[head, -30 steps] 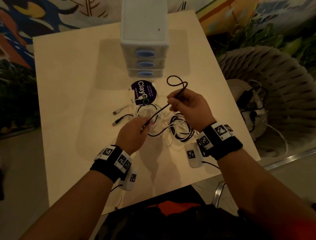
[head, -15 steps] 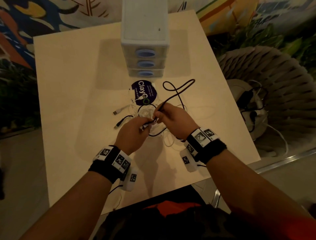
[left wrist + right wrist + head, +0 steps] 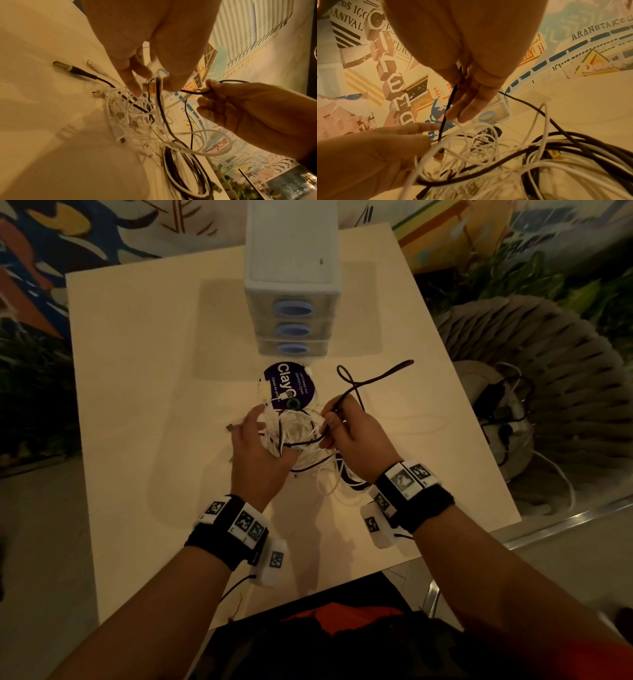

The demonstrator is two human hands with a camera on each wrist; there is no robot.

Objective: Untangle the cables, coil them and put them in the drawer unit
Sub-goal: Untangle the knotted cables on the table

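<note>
— Two hands at work in the head view, we see: the left hand [image 3: 257, 453] lies over the tangle of white cables [image 3: 297, 436] in the middle of the table [image 3: 137, 371], its fingers spread into the loops. Whether they clamp anything, we cannot tell from here.
— And the right hand [image 3: 352, 436] pinches the black cable [image 3: 373, 378], which loops away toward the closed drawer unit [image 3: 293, 285]. A round purple sticker [image 3: 289, 386] lies between unit and tangle.
— From the left wrist we see the left fingers [image 3: 132, 79] and thumb close together on a gold-tipped plug [image 3: 149, 88], above the white cables [image 3: 126, 116]. The right hand [image 3: 248, 111] holds the black cable [image 3: 161, 108] beside it.
— From the right wrist, thumb and fingers [image 3: 471, 102] clamp the black cable [image 3: 448, 102]; the left hand [image 3: 373, 152] grips white loops [image 3: 479, 146].
</note>
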